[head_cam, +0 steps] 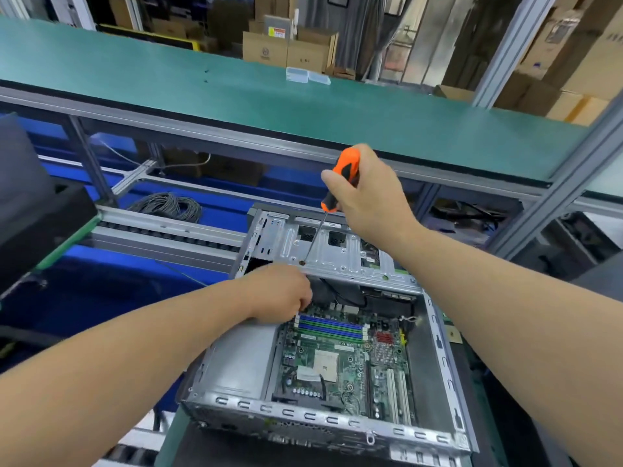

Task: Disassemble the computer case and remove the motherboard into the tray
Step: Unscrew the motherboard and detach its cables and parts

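Under a long green shelf [303, 106], the open computer case [435, 335] lay on the bench, motherboard [347, 358] inside; the right hand [365, 197] gripped a screwdriver [340, 178], its tip on the drive cage [337, 254]; the left hand [279, 293], fingers curled, reached inside, its hold hidden. Unscrewing seemed underway; next, probably, lifting the cage.

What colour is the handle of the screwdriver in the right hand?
Orange with black, seen in the head view: the screwdriver handle is held by the right hand.

Dark bench mat [188, 443] bears the open computer case [337, 423].
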